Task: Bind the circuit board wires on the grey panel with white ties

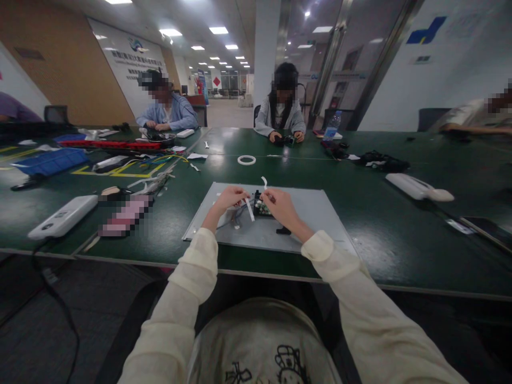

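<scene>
My left hand [229, 199] is closed in a pinch, and a narrow white strip of tape [250, 210] hangs down from its fingers. Pinched in my right hand [279, 206] is another white strip of tape [264, 182], its free end curling upward. Both hands are over a flat grey panel [312, 205]. Between them, partly covered by my right hand, a small circuit board [262, 207] sits in a black frame on the panel. Thin grey wires [240, 212] run from the board toward the left. A short black piece [284, 231] lies below my right wrist.
A white tape roll [246, 160] lies beyond the panel. At left are a white power bank [63, 216], a pink phone [127, 215] and a blue bin [52, 161]. A white device [418, 188] lies right. Several people sit around the green table [404, 234].
</scene>
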